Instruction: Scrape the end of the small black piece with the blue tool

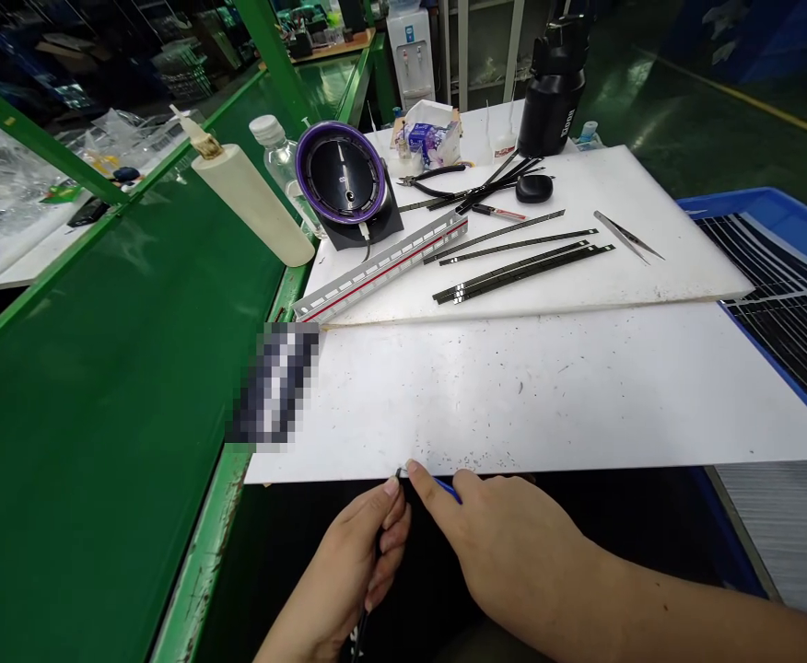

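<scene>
White and flat, the desk (pixel 583 396) before me is strewn with small dark specks (pixel 469 459) near its front edge. Just there, my left hand (pixel 370 545) is closed on a thin black strip (pixel 399 472), its end poking past my thumb. My right hand (pixel 514 534) grips a slim blue-handled tool (pixel 449 489), forefinger stretched toward that end; whether the tip touches, I cannot tell. I'd judge a close pinch, light pressure and a clear thumb best.

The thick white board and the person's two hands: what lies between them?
In the head view, a flat white surface, scattered with small dark bits, lies between the thick board and the left hand and right hand.
</scene>
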`<state>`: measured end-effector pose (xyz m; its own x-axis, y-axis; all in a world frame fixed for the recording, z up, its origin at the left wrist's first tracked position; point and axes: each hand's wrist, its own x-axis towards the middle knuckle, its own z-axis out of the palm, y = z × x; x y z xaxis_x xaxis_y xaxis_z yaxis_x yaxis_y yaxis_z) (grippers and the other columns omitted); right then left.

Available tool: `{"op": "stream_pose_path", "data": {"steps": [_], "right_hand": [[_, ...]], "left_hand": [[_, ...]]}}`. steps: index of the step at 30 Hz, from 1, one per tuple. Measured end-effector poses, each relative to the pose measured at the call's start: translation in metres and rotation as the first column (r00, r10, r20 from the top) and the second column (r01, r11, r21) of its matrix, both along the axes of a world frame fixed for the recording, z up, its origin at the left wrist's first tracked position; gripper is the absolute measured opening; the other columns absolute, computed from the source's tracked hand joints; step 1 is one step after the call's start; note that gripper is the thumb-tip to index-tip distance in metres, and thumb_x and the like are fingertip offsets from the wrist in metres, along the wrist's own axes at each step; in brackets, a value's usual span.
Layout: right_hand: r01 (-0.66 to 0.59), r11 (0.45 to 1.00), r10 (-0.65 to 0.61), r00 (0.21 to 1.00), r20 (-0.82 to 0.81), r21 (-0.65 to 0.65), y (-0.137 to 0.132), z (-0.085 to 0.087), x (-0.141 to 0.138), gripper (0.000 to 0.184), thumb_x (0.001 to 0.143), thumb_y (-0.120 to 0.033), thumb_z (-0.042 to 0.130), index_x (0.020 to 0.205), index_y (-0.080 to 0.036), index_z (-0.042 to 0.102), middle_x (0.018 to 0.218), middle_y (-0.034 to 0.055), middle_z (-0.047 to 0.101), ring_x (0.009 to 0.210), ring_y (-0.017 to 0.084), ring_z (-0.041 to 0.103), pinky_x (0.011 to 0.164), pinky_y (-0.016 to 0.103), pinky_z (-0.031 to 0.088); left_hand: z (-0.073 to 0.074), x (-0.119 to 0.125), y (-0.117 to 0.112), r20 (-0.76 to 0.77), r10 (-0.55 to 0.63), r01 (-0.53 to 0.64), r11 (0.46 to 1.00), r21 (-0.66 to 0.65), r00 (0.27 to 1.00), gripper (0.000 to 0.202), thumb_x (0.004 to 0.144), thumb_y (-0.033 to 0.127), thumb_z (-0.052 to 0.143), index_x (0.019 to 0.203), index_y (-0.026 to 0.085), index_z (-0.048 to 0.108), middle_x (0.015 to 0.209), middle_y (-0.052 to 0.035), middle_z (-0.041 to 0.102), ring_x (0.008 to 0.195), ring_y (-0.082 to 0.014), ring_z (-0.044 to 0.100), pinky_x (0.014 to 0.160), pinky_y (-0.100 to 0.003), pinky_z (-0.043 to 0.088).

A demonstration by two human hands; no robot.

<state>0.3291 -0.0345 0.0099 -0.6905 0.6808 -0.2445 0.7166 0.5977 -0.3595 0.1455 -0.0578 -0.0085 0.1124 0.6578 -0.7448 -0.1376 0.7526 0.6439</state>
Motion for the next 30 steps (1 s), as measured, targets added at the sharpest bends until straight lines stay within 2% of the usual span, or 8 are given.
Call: {"op": "stream_pose_path", "data": {"steps": [4,7,12,17,23,26,30], "right_hand": [[0.068,0.995,-0.072,0.995,-0.066,-0.073,0.004,0.003,0.002,0.080,0.076,-0.006,0.048,0.154,-0.013,0.031,0.085,0.0072,0.065,0.062,0.018,0.059,0.050,0.027,0.034],[0.083,0.989,-0.094,0.992,-0.088,-0.120,0.008,0.007,0.003,0.080,0.077,-0.002,0.044,0.154,-0.014,0.031,0.086,0.0071,0.066,0.067,0.020,0.061,0.054,0.028,0.039],[0.059,0.988,-0.071,0.994,-0.082,-0.140,0.005,0.008,0.003,0.083,0.074,-0.003,0.046,0.154,-0.014,0.030,0.085,0.0074,0.066,0.063,0.021,0.061,0.050,0.029,0.034],[0.058,0.993,-0.068,0.992,-0.103,-0.106,0.001,0.003,0.002,0.084,0.072,-0.005,0.048,0.154,-0.014,0.031,0.082,0.0063,0.065,0.060,0.019,0.060,0.048,0.028,0.030],[-0.012,0.996,0.018,0.998,0.065,-0.085,-0.004,0.007,-0.008,0.092,0.074,-0.018,0.059,0.157,-0.011,0.021,0.084,0.0086,0.061,0.053,0.020,0.056,0.039,0.028,0.024],[-0.042,0.998,0.047,0.993,0.105,-0.046,-0.007,0.005,-0.009,0.092,0.076,-0.019,0.059,0.157,-0.010,0.016,0.084,0.0092,0.060,0.051,0.019,0.054,0.038,0.027,0.026],[0.029,0.996,-0.029,1.000,0.011,-0.086,-0.008,0.003,-0.003,0.085,0.078,-0.011,0.052,0.157,-0.013,0.021,0.088,0.0088,0.062,0.060,0.021,0.059,0.045,0.029,0.035]], "left_hand": [[-0.001,0.000,-0.001,0.011,-0.002,0.002,1.000,-0.019,1.000,0.050,0.082,0.064,0.059,0.066,0.020,0.040,0.057,0.0074,0.037,0.038,-0.0023,0.019,0.030,-0.014,0.015],[-0.001,0.000,-0.001,-0.012,-0.013,0.012,1.000,-0.028,1.000,0.051,0.082,0.065,0.058,0.066,0.020,0.040,0.057,0.0076,0.035,0.037,-0.0024,0.018,0.030,-0.015,0.014],[-0.002,0.000,-0.002,-0.034,-0.005,0.005,1.000,-0.008,0.999,0.052,0.081,0.066,0.058,0.065,0.020,0.039,0.057,0.0074,0.035,0.038,-0.0026,0.018,0.031,-0.015,0.015],[-0.003,0.003,-0.004,-0.056,-0.011,0.012,1.000,0.009,0.998,0.052,0.084,0.066,0.055,0.065,0.020,0.040,0.056,0.0075,0.033,0.038,-0.0030,0.018,0.031,-0.015,0.016],[-0.002,0.003,-0.003,-0.032,-0.009,0.010,1.000,0.020,0.999,0.052,0.084,0.065,0.056,0.064,0.020,0.039,0.056,0.0074,0.034,0.038,-0.0023,0.018,0.031,-0.015,0.014],[0.001,-0.003,-0.001,-0.025,0.012,-0.012,1.000,0.005,1.000,0.052,0.082,0.064,0.059,0.065,0.020,0.039,0.057,0.0077,0.035,0.038,-0.0019,0.017,0.031,-0.014,0.013],[0.003,-0.006,-0.001,-0.029,0.025,-0.025,1.000,-0.008,0.999,0.051,0.081,0.063,0.061,0.066,0.020,0.039,0.058,0.0075,0.037,0.038,-0.0017,0.018,0.031,-0.014,0.013]]}}
